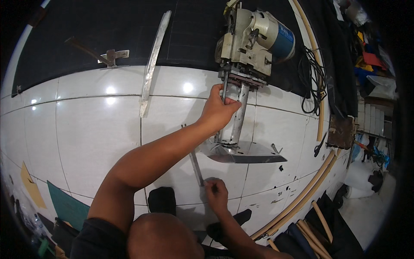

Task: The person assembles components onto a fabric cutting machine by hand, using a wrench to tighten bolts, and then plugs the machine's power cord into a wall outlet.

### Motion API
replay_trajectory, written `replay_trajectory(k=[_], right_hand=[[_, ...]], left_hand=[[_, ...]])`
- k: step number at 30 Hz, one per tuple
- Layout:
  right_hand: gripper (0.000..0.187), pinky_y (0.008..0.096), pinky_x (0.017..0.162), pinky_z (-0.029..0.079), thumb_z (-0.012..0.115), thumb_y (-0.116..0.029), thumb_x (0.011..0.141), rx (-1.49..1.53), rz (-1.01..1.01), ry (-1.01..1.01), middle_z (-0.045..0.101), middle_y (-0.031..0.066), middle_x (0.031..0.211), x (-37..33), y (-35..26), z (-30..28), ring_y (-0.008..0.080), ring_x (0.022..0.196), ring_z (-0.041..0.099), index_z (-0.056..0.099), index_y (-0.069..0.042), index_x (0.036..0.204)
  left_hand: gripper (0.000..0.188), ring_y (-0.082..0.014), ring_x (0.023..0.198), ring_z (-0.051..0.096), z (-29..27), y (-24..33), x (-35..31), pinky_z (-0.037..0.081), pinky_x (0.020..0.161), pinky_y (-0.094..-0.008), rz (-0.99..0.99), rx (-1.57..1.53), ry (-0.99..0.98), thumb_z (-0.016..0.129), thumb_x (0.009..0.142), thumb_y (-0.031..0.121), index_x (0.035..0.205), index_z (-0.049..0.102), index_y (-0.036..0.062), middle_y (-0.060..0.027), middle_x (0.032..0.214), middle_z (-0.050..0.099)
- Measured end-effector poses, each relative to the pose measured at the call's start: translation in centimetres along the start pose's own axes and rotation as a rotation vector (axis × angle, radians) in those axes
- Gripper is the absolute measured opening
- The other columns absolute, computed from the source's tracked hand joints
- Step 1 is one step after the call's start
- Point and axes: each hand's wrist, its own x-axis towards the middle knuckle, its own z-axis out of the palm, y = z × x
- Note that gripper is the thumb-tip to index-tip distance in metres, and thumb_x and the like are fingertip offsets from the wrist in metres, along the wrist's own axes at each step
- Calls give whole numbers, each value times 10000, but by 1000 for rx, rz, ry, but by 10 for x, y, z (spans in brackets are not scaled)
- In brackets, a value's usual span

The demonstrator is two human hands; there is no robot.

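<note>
A cloth cutting machine [248, 56] with a white and blue motor housing rests partly on black fabric, its column [240, 114] and flat metal base plate [250, 153] pointing toward me. My left hand [221, 105] reaches across to the column, fingers and thumb closed around a thin metal rod [225, 86] beside it, just below the motor housing. Closer to my body, my right hand [216, 193] is closed at the near end of a narrow flat metal bar [195, 164]. The bar's far end lies left of the base plate, under my left forearm.
On the left, a long metal strip [155, 56] crosses from black fabric [125, 26] onto white tiles [99, 129]. A metal clamp-like piece [112, 57] sits at the fabric edge. A coiled black cable [312, 77], scissors [320, 146] and long cardboard tubes [297, 198] lie to the right.
</note>
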Motion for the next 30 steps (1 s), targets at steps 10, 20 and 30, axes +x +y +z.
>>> replay_trajectory(k=[10,20,30], right_hand=[[125,316,666,471,669,-136,880,22,21,-62,595,106,833,4,-17,-4,209,726,580,635,-18,901],[144,330,652,473,675,-151,876,-6,-20,-32,596,116,825,3,-10,-1,233,704,584,629,-14,864],[122,331,655,498,677,-126,865,-28,-68,-62,624,121,857,6,-11,-3,243,713,614,640,-24,920]], left_hand=[[653,-124,870,557,2,-13,19,452,736,-265,50,-198,101,710,822,126,1344,335,10,-75,963,602],[734,-149,874,549,-4,-12,27,452,799,-291,-23,-247,110,736,784,137,1353,310,-46,-84,949,609],[792,-190,955,571,-2,-5,33,444,865,-303,-32,-266,84,752,768,133,1385,280,-22,-130,1051,610]])
